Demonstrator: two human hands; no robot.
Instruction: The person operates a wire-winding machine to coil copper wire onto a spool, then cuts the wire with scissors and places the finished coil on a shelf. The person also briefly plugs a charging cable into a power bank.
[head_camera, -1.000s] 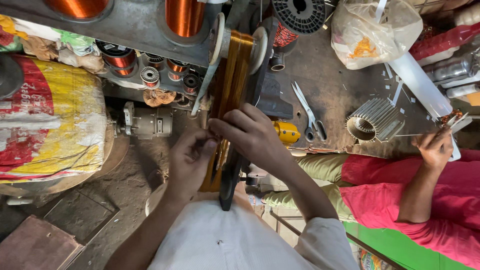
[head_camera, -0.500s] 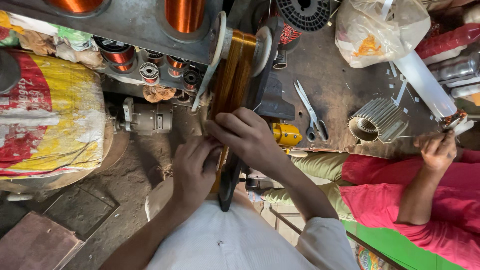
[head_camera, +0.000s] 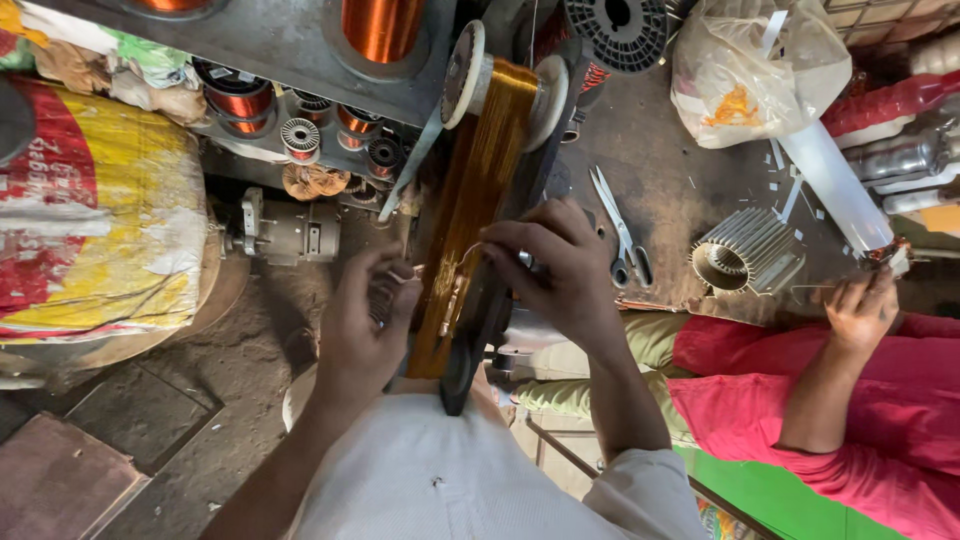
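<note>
Head view, looking down. Wound coil (head_camera: 470, 210): long band of amber-gold wire, stretched from a flanged former (head_camera: 505, 80) at top down toward the person's lap, centre frame.

L hand (head_camera: 365, 320): on left edge of coil, approx. mid-length; fingers curled against it, grip closed on coil edge.

R hand (head_camera: 560, 265): on right side of coil, opp. L hand; thumb and forefinger pinched together on a thin pale wire lead (head_camera: 465, 255) running across the coil face.

Adj. items: scissors (head_camera: 620, 225) on dark bench (head_camera: 680, 190), just right of R hand; finned metal housing (head_camera: 745, 250) further right; plastic bag (head_camera: 760, 65) top right; copper wire spools (head_camera: 380, 25) on shelf above; small grey motor (head_camera: 285, 230) left of coil; printed sack (head_camera: 100, 220) far left.

Second person, red garment, at right: hand (head_camera: 860, 310) near white tube (head_camera: 830, 190) end. Apart from wearer's hands.
</note>
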